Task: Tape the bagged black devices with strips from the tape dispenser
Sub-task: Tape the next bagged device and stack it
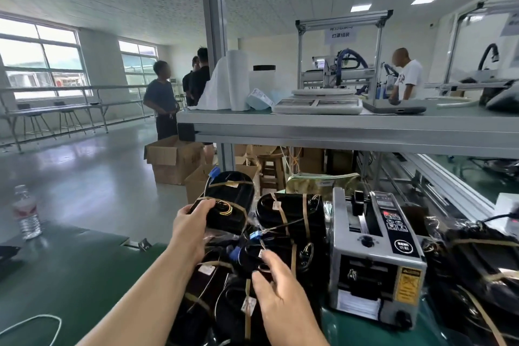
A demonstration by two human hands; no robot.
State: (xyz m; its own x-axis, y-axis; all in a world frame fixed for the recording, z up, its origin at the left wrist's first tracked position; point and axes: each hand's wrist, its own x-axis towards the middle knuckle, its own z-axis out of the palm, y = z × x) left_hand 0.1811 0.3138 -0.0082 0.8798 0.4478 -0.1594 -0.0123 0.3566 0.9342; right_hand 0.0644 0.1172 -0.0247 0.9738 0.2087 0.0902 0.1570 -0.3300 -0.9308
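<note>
My left hand grips a bagged black device bound with tan tape strips, held up above a heap of similar bagged devices on the green bench. My right hand hovers over the lower part of that heap with its fingers loosely spread, the fingertips near one black bag. The grey tape dispenser stands just to the right of the heap, apart from both hands. Whether a tape strip sticks out of its slot, I cannot make out.
More taped black bags lie right of the dispenser. A water bottle stands at the bench's left edge. A metal shelf runs overhead. Open cartons and several people stand beyond the bench.
</note>
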